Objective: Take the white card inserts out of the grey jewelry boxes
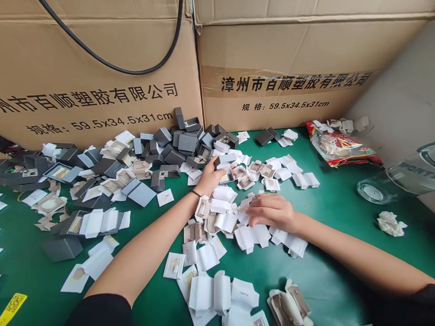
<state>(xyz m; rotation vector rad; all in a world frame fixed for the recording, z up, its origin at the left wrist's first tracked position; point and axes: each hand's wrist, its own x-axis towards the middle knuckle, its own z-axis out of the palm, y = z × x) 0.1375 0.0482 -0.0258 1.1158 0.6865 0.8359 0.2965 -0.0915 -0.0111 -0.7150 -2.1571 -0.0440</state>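
My left hand (208,179) grips a small grey box (226,159) at the front of the heap, fingers closed around its side. White and tan folded inserts lie right beside and below it. My right hand (271,210) is over a pile of white folded card inserts (260,234), its fingers curled together. Whatever is between those fingertips is too hidden to make out. A spread of folded inserts (220,206) lies between the two hands. Dark grey boxes (187,142), some standing open, are heaped behind my left hand.
Two large cardboard cartons (288,52) wall off the back, with a black cable (125,70) hanging in front. At right are a red plastic bag (342,149), a clear plastic container (374,191) and crumpled paper (391,223). A yellow strip (8,315) lies front left on the green tabletop (328,196).
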